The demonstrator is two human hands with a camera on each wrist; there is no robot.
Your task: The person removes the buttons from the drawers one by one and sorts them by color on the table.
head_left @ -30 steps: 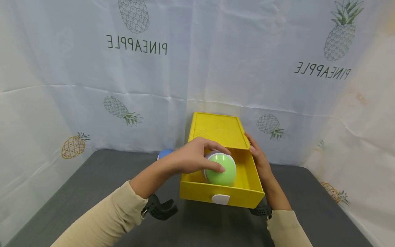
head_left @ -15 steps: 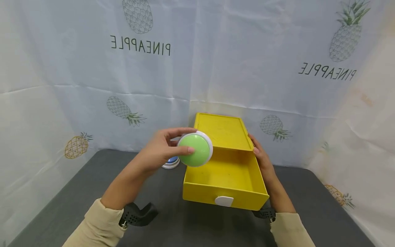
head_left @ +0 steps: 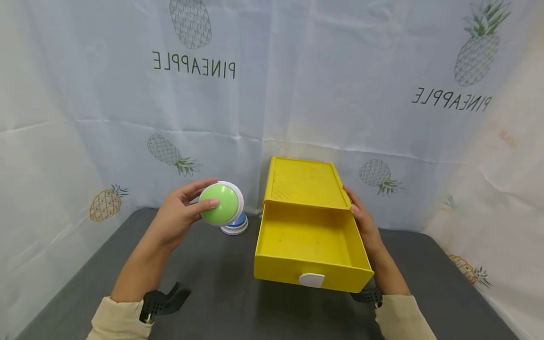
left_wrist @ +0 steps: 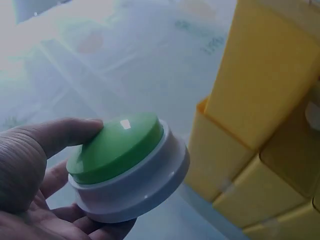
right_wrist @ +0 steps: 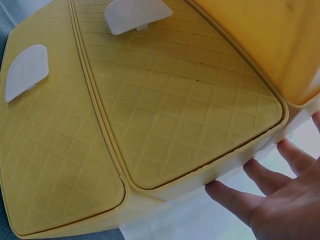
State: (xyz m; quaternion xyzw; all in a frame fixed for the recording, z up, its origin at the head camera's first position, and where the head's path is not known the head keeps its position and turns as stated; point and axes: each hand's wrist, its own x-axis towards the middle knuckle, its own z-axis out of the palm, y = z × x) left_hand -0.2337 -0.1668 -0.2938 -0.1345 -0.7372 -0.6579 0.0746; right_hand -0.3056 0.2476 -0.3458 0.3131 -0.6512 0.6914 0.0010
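At the left of the scene the left hand [head_left: 180, 215] is raised above the dark table [head_left: 106, 255], its thumb and fingers curled round the white rim of a green push button [head_left: 218, 204], which it holds clear of the surface with the green dome tilted toward the right and toward the viewer. The left wrist view shows the thumb lying against the dome's edge and the fingers [left_wrist: 95, 227] cupped beneath the white base of the green push button [left_wrist: 122, 165]. Just right of and below that button, partly hidden behind it, a blue push button [head_left: 235, 225] stands on the table close to the pineapple-printed backdrop [head_left: 127, 94]; the two buttons overlap in view, and whether they touch cannot be told. A bare strip of table lies between the blue button and the yellow drawer box [head_left: 303, 182] at the centre, whose long axis runs near to far. Its drawer [head_left: 310, 245] is pulled out toward the viewer, nothing showing inside, its white handle [head_left: 311, 279] on the near face. The held button thus lies left of the drawer's left wall and above its rim, with free room between them. At the right, the right hand [head_left: 363, 222] rests with nearly straight fingers along the box's right side, where casing meets drawer; the right wrist view shows the fingers [right_wrist: 235, 200] spread against the yellow edge. More table stretches on the right.
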